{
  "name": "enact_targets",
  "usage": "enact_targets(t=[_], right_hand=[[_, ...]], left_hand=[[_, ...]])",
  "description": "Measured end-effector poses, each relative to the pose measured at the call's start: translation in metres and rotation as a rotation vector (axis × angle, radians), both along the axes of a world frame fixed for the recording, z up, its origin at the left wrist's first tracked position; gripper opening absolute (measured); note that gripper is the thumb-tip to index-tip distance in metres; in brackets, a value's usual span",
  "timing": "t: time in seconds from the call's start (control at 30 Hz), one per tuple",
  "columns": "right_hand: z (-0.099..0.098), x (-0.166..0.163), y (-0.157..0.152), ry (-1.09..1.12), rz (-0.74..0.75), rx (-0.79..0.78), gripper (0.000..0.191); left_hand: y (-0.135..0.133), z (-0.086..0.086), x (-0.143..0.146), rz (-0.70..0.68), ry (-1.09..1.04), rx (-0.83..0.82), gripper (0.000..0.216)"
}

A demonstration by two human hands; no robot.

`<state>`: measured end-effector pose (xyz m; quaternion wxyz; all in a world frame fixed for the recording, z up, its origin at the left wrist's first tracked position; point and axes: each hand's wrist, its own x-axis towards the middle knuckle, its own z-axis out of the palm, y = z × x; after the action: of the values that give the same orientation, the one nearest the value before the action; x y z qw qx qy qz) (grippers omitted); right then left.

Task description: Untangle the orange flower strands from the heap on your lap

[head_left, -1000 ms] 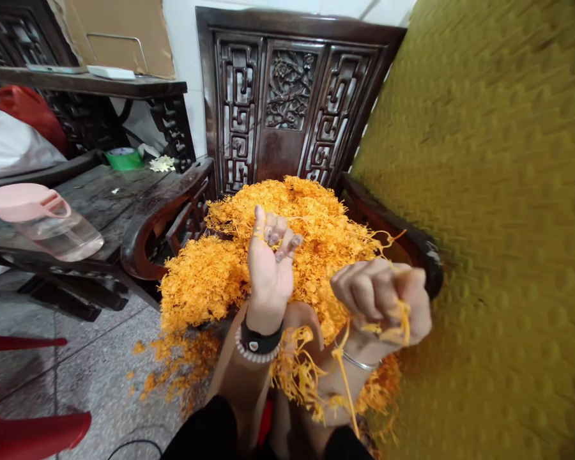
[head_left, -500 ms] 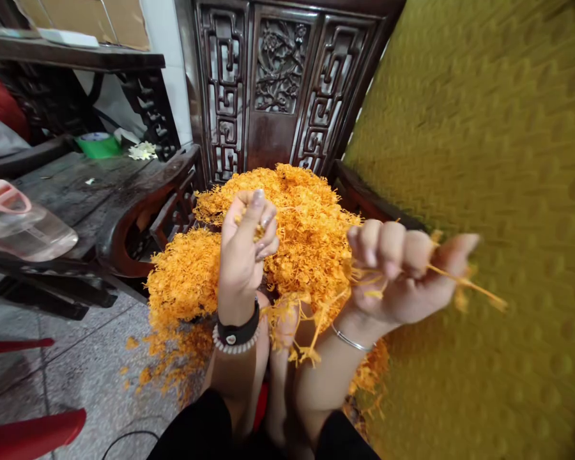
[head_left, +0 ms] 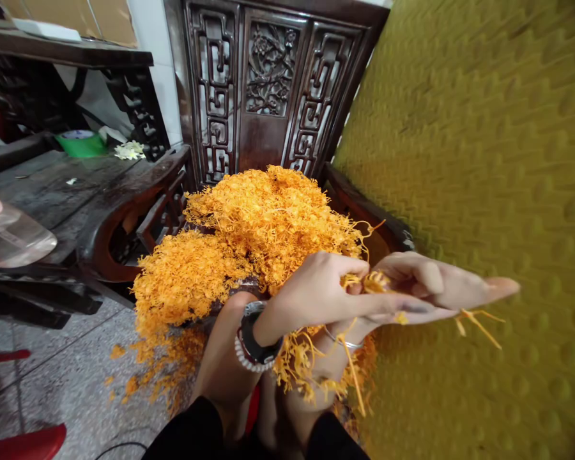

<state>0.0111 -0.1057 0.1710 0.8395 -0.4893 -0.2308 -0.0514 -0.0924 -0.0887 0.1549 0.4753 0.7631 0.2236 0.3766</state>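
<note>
My left hand [head_left: 316, 287], with a dark band and a pale beaded bracelet at the wrist, reaches across to my right hand [head_left: 431, 278]. Its fingers are closed round a small tangle of orange strands [head_left: 376, 281], and its thumb lies along the right palm. Curled fingers of my right hand hold more of these strands; one stringy end [head_left: 482, 326] sticks out past the thumb side. Below both hands a loose bunch of strands [head_left: 297, 364] hangs by the silver bangle [head_left: 342, 338]. A big heap of orange, stringy pieces [head_left: 268, 217] rises in front of my knees.
A carved dark wood chair back [head_left: 263, 140] stands behind the heap. On the left, a dark wooden seat [head_left: 43, 185] bears green tape [head_left: 81, 144], a pale flower [head_left: 129, 151] and a clear bottle [head_left: 19, 233]. A textured yellow-green surface [head_left: 483, 160] fills the right side.
My left hand has moved right and down from above the heap to meet my right hand. The right hand has turned and its fingers are less tightly curled. The view has shifted slightly.
</note>
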Motion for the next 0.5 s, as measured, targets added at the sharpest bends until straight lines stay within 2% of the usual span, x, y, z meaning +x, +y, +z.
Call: enact_targets(t=[0.07,0.1,0.13,0.17,0.2,0.27,0.3,0.33,0.4,0.5], right_hand=[[0.006,-0.002,-0.004,-0.123,-0.105,-0.236,0.038],[0.007,-0.003,-0.006,-0.175,-0.136,-0.321,0.037],[0.008,-0.005,-0.007,-0.195,-0.13,-0.321,0.039],[0.008,-0.007,-0.007,-0.18,-0.054,-0.241,0.043],[0.007,-0.009,-0.007,-0.14,0.089,-0.094,0.047],[0.004,-0.011,-0.004,-0.048,0.473,0.229,0.046],[0.002,-0.011,-0.003,-0.027,0.62,0.322,0.041],[-0.001,-0.011,-0.001,-0.041,0.707,0.338,0.039],[-0.006,-0.008,0.0,-0.156,0.754,0.206,0.037],[-0.013,0.001,-0.002,-0.391,0.898,-0.175,0.017]], left_hand=[[-0.004,0.0,0.008,0.077,-0.014,0.069,0.039],[-0.005,0.0,0.011,0.065,-0.035,0.097,0.036],[-0.004,0.0,0.014,0.037,-0.064,0.116,0.033],[-0.003,-0.001,0.015,0.012,-0.1,0.119,0.03],[-0.001,-0.001,0.016,0.005,-0.148,0.108,0.028],[0.002,-0.002,0.016,0.056,-0.269,0.06,0.029],[0.003,-0.002,0.016,0.097,-0.336,0.031,0.03],[0.004,-0.002,0.015,0.135,-0.407,0.004,0.032],[0.004,-0.001,0.011,0.179,-0.537,-0.036,0.034],[0.005,0.001,0.005,0.227,-0.636,-0.068,0.035]])
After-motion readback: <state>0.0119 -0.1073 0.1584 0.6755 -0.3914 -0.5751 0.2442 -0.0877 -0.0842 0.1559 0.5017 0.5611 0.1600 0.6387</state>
